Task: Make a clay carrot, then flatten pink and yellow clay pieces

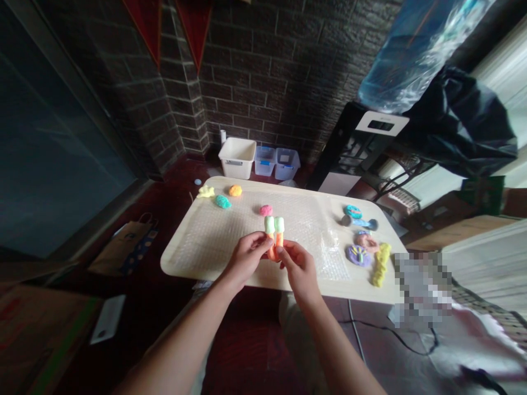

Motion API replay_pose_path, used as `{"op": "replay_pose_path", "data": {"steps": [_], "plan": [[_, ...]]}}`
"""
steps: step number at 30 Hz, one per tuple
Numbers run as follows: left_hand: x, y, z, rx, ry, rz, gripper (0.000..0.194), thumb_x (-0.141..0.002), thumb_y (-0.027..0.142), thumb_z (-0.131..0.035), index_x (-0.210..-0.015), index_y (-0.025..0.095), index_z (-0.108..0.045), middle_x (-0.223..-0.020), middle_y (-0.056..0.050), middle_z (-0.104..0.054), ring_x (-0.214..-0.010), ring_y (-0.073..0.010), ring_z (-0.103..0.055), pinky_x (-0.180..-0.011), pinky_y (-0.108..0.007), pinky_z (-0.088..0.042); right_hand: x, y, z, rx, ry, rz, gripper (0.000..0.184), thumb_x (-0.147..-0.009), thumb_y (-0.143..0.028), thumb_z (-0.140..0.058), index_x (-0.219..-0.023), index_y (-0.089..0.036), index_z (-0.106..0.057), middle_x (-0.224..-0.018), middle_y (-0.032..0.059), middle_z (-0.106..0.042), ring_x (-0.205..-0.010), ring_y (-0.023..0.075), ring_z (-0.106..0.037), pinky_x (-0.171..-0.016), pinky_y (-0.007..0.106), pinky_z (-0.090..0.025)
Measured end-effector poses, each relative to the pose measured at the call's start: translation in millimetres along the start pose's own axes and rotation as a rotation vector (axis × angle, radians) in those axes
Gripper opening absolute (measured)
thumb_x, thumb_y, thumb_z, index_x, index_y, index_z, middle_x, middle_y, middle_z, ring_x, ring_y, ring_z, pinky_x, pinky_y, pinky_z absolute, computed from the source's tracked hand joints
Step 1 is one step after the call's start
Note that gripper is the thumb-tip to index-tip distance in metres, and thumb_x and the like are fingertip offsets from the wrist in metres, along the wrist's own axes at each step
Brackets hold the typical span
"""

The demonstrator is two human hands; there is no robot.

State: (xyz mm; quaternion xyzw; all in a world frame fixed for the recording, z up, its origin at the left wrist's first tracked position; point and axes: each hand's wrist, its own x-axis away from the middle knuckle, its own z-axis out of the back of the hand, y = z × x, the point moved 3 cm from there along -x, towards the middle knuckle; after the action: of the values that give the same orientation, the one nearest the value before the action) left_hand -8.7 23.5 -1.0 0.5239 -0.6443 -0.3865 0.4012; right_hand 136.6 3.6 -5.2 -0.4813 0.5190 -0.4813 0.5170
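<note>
Between my two hands, above the near part of the table, is a U-shaped piece of orange modelling clay (272, 253) with two pale green ends (274, 224) pointing away from me. My left hand (251, 249) pinches its left side with thumb and fingers. On the other side, my right hand (298, 260) grips it low, the thumb pressed on the orange part. Just beyond the piece, a pink clay lump (265, 210) lies on the bubble wrap (222, 236). My fingers partly hide the lower bend of the orange clay.
The pale table (177, 266) holds teal (223, 202), orange (235, 190) and yellow (206, 191) lumps at the far left. On its right lie a blue-grey dumbbell shape (360, 222), a purple disc (358, 255) and a yellow strip (381, 265). Bins (237, 156) and a water dispenser (349, 148) stand behind.
</note>
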Motion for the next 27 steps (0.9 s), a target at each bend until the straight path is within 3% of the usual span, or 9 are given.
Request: {"op": "replay_pose_path", "data": {"steps": [10, 16, 20, 23, 27], "plan": [[-3, -3, 2.6, -0.054, -0.031, 0.026, 0.032, -0.079, 0.043, -0.085, -0.087, 0.013, -0.077, -0.084, -0.008, -0.077, -0.077, -0.0194, -0.071, -0.079, -0.032, -0.056, 0, 2, 1, -0.132, -0.027, -0.032, 0.029, -0.089, -0.046, -0.082, -0.102, -0.02, -0.082, -0.085, 0.0063, -0.08, -0.072, 0.0182, -0.064, -0.069, 0.033, -0.049], [0, -3, 0.7, -0.091, -0.012, -0.018, 0.031, -0.083, 0.043, -0.082, -0.088, 0.013, -0.076, -0.079, -0.005, -0.073, -0.071, -0.0151, -0.066, -0.067, -0.025, -0.05, 0, 1, -2, -0.152, -0.028, -0.07, 0.032, -0.086, -0.047, -0.085, -0.104, -0.021, -0.081, -0.095, 0.007, -0.08, -0.078, 0.0192, -0.07, -0.073, 0.034, -0.054], [0, -6, 2.0, -0.088, -0.017, 0.006, 0.035, -0.084, 0.046, -0.082, -0.094, 0.013, -0.075, -0.088, -0.009, -0.076, -0.078, -0.0182, -0.07, -0.072, -0.028, -0.053, -1, 2, 2, -0.099, -0.033, -0.083, 0.039, -0.082, -0.051, -0.087, -0.106, -0.02, -0.082, -0.096, 0.0083, -0.079, -0.078, 0.0203, -0.071, -0.073, 0.035, -0.055], [1, -7, 4.5, -0.109, 0.007, 0.041, 0.035, -0.083, 0.044, -0.082, -0.096, 0.013, -0.075, -0.089, -0.009, -0.075, -0.082, -0.0203, -0.071, -0.074, -0.03, -0.053, -5, 4, 13, -0.035, 0.032, -0.083, 0.044, -0.085, -0.054, -0.083, -0.11, -0.018, -0.082, -0.09, 0.0086, -0.079, -0.077, 0.0211, -0.07, -0.07, 0.035, -0.053], [4, -10, 0.0, -0.134, -0.081, 0.092, 0.034, -0.083, 0.043, -0.08, -0.094, 0.012, -0.073, -0.087, -0.008, -0.074, -0.079, -0.0191, -0.068, -0.072, -0.029, -0.05, -7, 1, 23, -0.071, 0.098, -0.05, 0.046, -0.087, -0.051, -0.082, -0.123, -0.022, -0.079, -0.1, 0.0079, -0.08, -0.08, 0.0206, -0.068, -0.069, 0.033, -0.052]]}}
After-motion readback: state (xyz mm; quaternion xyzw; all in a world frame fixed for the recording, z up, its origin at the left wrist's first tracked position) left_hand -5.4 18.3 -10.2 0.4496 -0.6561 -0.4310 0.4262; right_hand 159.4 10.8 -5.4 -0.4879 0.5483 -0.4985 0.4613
